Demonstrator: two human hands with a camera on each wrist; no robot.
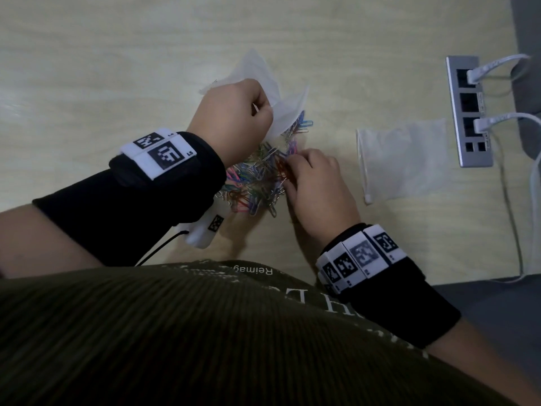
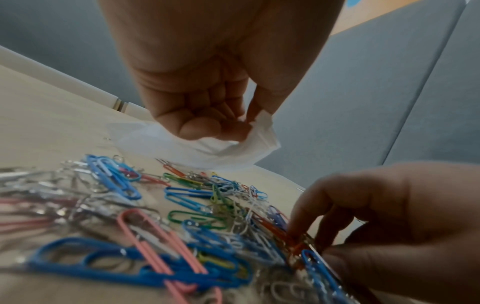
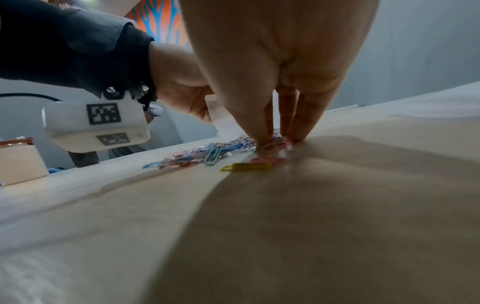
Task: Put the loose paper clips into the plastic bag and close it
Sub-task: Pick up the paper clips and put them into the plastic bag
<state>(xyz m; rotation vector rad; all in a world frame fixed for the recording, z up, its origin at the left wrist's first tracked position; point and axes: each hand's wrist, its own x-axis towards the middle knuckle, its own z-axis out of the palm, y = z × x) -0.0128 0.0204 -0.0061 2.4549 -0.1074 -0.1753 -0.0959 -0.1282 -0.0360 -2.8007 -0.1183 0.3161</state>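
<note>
A heap of coloured and silver paper clips [image 1: 257, 177] lies on the pale wooden table, in front of my body. My left hand [image 1: 234, 112] hovers over the heap's far side and grips a crumpled white translucent plastic bag [image 1: 257, 68] in its curled fingers. In the left wrist view the bag [image 2: 207, 152] hangs from that hand [image 2: 202, 123] just above the clips [image 2: 182, 216]. My right hand [image 1: 288, 171] is at the heap's right edge, its fingertips [image 2: 298, 226] pinching red and orange clips. From the right wrist, the fingers [image 3: 262, 135] press down into the clips [image 3: 207, 152].
A second flat clear zip bag [image 1: 407, 159] lies on the table to the right of the heap. Further right is a metal socket strip [image 1: 468, 112] with white cables plugged in. A stray yellow clip [image 3: 246, 166] lies near my right hand. A white box [image 3: 18, 162] stands at the left.
</note>
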